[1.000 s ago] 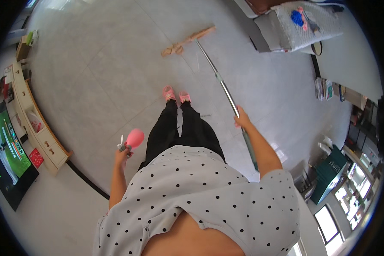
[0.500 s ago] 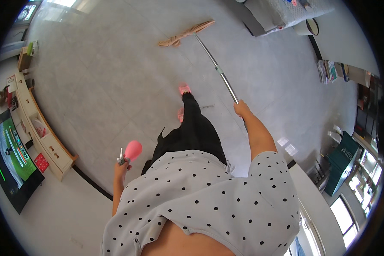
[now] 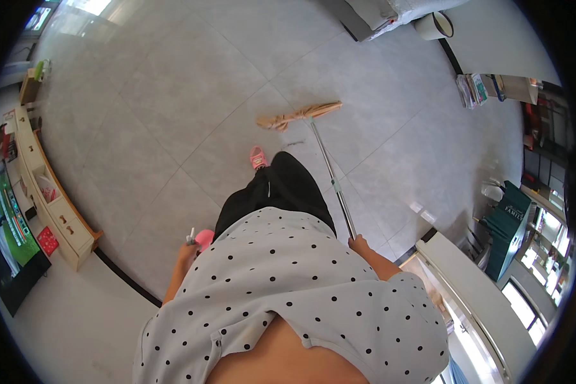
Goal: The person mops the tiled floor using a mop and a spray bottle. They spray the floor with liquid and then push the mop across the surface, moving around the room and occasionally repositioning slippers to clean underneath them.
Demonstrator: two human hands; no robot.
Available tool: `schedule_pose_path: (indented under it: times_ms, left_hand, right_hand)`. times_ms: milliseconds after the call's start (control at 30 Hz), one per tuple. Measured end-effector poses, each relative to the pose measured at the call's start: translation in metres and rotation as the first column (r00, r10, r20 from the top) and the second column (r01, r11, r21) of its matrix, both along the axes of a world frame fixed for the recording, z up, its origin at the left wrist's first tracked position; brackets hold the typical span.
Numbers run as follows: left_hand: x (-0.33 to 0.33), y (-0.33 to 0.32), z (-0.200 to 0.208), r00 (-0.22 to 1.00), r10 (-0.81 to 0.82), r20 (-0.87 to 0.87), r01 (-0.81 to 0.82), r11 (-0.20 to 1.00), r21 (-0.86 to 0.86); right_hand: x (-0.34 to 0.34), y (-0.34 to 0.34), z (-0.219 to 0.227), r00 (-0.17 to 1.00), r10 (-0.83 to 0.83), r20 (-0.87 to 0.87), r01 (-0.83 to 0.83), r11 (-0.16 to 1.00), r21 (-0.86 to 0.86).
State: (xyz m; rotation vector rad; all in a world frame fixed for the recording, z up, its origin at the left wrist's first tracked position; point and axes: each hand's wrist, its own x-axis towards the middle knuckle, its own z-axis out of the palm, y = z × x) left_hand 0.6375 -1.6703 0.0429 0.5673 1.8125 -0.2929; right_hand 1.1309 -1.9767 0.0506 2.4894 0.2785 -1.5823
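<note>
My right hand (image 3: pixel 359 244) is closed round the upper part of a silver mop pole (image 3: pixel 324 152). The pole runs forward to a wide mop head wrapped in tan cloth (image 3: pixel 301 116), which lies flat on the floor ahead of my feet. Down at my left side, my left hand (image 3: pixel 187 251) is closed on a small grey-and-white object (image 3: pixel 191 237) with a white stem. A rounded pink thing (image 3: pixel 204 239) shows beside it, partly behind my shirt; I cannot make out its kind. One pink shoe (image 3: pixel 257 157) is visible.
Grey tiled floor (image 3: pixel 192 96) stretches ahead. A drawer cabinet (image 3: pixel 56 203) and a television (image 3: pixel 9 237) line the left. At far right are a sofa base (image 3: pixel 360 18), a white bin (image 3: pixel 432 27) and stacked magazines (image 3: pixel 471 91). A dark green box (image 3: pixel 509 224) stands right.
The mop has been drawn back toward me, its head now nearer my feet. My right hand has come back toward my body. My left hand's pink thing is now more hidden.
</note>
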Motion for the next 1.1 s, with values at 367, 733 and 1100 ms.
schedule_pose_path:
  times_ms: [367, 733, 1100]
  left_hand:
    - [0.101, -0.055, 0.018, 0.941, 0.299, 0.158, -0.333, 0.899, 0.283]
    - [0.149, -0.267, 0.014, 0.928, 0.335, 0.165, -0.371, 0.875, 0.310]
    - [0.173, -0.472, 0.046, 0.837, 0.541, -0.079, -0.529, 0.839, 0.130]
  right_hand:
    - [0.115, 0.082, 0.104, 0.961, -0.027, -0.274, 0.114, 0.945, 0.306]
    - [0.123, 0.241, -0.039, 0.875, 0.404, -0.266, -0.138, 0.736, 0.663]
    - [0.141, 0.169, -0.129, 0.804, 0.593, -0.048, -0.491, 0.706, 0.510]
